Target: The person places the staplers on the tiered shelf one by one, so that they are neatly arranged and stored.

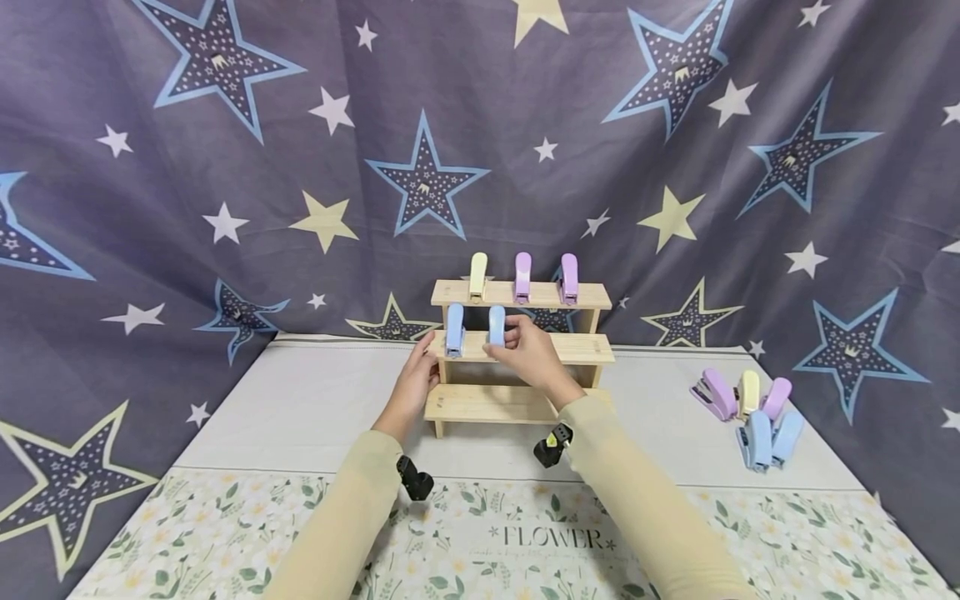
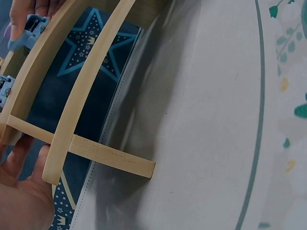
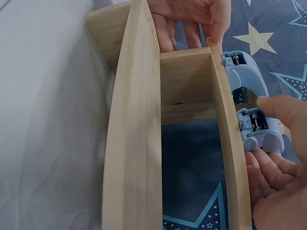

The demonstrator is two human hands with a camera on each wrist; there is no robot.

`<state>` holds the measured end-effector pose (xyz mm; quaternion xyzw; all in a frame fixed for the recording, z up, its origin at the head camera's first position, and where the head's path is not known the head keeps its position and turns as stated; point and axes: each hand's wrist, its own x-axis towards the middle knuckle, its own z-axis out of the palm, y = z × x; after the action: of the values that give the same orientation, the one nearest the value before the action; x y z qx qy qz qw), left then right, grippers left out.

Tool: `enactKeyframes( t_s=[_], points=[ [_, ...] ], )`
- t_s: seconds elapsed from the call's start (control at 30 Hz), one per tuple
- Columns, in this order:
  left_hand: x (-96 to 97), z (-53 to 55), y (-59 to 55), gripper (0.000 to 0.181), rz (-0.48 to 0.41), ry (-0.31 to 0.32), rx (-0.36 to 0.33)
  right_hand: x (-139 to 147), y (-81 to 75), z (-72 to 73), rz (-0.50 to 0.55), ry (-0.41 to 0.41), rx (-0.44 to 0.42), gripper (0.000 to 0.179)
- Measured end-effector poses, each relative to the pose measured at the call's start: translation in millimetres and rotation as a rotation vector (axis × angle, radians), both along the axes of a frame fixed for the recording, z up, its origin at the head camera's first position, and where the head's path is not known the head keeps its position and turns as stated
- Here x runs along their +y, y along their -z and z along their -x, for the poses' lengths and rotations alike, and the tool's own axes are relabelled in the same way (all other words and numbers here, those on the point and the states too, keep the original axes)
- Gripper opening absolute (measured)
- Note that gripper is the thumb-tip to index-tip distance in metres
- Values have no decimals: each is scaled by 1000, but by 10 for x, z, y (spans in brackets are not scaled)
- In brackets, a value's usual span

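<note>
A three-tier wooden rack [image 1: 480, 403] stands against the backdrop. My right hand [image 1: 529, 352] pinches a blue stapler [image 1: 497, 324] standing on the middle shelf; in the right wrist view, the thumb and fingers sit on either side of this stapler [image 3: 261, 130]. To its left, another blue stapler [image 1: 454, 330] stands upright on the same shelf. My left hand [image 1: 411, 385] grips the left end of that shelf, its fingers [image 2: 14, 160] reaching round the wood near the side support. On the top shelf stand a yellow stapler [image 1: 477, 277] and two purple staplers [image 1: 522, 277].
On the right of the white table [image 1: 315, 400] lies a group of purple, yellow and blue staplers [image 1: 759, 437]. A floral mat [image 1: 225, 533] covers the near part of the table. Behind the rack hangs a star-patterned curtain [image 1: 525, 208].
</note>
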<state>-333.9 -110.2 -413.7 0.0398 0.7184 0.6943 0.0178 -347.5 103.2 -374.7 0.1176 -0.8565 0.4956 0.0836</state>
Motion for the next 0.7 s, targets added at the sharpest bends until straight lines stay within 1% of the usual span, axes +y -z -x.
enactKeyframes(
  t_s=[0.07,0.13,0.3,0.4,0.43,0.53,0.63,0.67,0.7],
  points=[
    [-1,53,70,53,3,-11,5,-3,3,7,-1,3,-2,64],
    [3,81,115,53,11,-22,14,-6,7,11,-1,6,-5,64],
    [22,93,132,53,13,-36,26,-3,17,22,-10,15,-6,64],
    [14,87,119,53,9,-25,18,-1,22,26,-9,14,-8,65],
    [13,53,80,53,10,-17,16,-2,26,26,-5,12,-9,65],
    [-1,45,65,54,1,2,18,0,36,33,-3,13,-9,66],
    [10,-36,-47,54,-16,10,4,4,43,41,-8,21,-3,67],
    [8,-24,-41,54,-25,10,1,6,44,40,-12,22,-1,67],
    [12,-44,-68,54,-27,12,1,8,45,41,-14,23,-1,68]
  ],
)
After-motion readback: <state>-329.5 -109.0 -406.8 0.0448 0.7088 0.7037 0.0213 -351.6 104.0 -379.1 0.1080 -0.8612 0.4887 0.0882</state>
